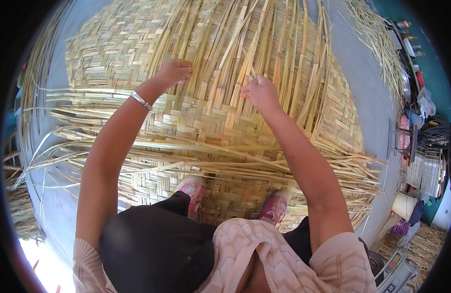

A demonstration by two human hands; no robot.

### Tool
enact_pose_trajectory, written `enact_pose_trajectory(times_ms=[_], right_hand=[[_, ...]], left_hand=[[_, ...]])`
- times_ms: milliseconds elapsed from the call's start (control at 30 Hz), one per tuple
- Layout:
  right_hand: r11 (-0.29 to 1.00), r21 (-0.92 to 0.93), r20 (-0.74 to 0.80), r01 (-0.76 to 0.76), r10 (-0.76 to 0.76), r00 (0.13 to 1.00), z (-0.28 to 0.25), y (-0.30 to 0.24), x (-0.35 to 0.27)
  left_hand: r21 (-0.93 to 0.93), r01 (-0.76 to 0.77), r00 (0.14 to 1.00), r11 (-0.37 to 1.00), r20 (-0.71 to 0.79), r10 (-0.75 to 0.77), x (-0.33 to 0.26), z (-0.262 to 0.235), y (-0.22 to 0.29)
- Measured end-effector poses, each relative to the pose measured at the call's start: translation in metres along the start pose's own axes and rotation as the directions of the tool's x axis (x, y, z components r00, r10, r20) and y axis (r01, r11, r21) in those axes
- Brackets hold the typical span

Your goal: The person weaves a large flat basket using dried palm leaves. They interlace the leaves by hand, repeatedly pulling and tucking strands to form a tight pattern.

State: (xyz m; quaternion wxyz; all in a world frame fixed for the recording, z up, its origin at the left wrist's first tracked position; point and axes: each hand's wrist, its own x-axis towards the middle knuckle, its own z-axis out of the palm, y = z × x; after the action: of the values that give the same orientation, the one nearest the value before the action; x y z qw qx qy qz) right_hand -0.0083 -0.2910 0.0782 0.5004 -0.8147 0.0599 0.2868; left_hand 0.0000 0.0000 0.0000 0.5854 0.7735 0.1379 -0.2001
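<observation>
- One large woven mat (137, 44) of pale yellow reed or bamboo strips covers most of the grey floor (367, 97); the person stands on its near part.
- Two pink shoes: one (193, 188) on the left, one (275, 207) on the right, both on the weave.
- Loose unwoven strips (279, 58) run away from the person across the middle of the mat, too many and too overlapped to count; a second band of loose strips (245, 161) lies crosswise just ahead of the shoes.
- Left hand (174, 72): fingers curled together, pressing down on the strips at the edge of the finished weave. One silver bangle (141, 100) sits on that wrist.
- Right hand (258, 91): fingers closed around a single thin strip (250, 72), which rises between them from the weave.
- The two hands are near each other, side by side, at the line where woven mat meets loose strips.
- One heap of spare strips (376, 44) lies on the floor at the far right.
- At the right rim stand one pale roll (405, 205) and what looks like a white wire basket (429, 171); its contents cannot be made out.
</observation>
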Motion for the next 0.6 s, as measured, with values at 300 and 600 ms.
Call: enact_pose_trajectory(times_ms=[300,600], right_hand=[[0.89,0.455,-0.162,-0.034,0.12,0.979,0.025,0.007,0.009],[0.948,0.301,-0.062,-0.101,0.125,0.99,0.025,0.006,0.062]], left_hand=[[0.641,-0.141,0.929,0.754,-0.178,0.325,0.016,0.027,0.029],[0.818,0.028,0.983,0.574,-0.128,0.133,0.028,0.039,0.057]])
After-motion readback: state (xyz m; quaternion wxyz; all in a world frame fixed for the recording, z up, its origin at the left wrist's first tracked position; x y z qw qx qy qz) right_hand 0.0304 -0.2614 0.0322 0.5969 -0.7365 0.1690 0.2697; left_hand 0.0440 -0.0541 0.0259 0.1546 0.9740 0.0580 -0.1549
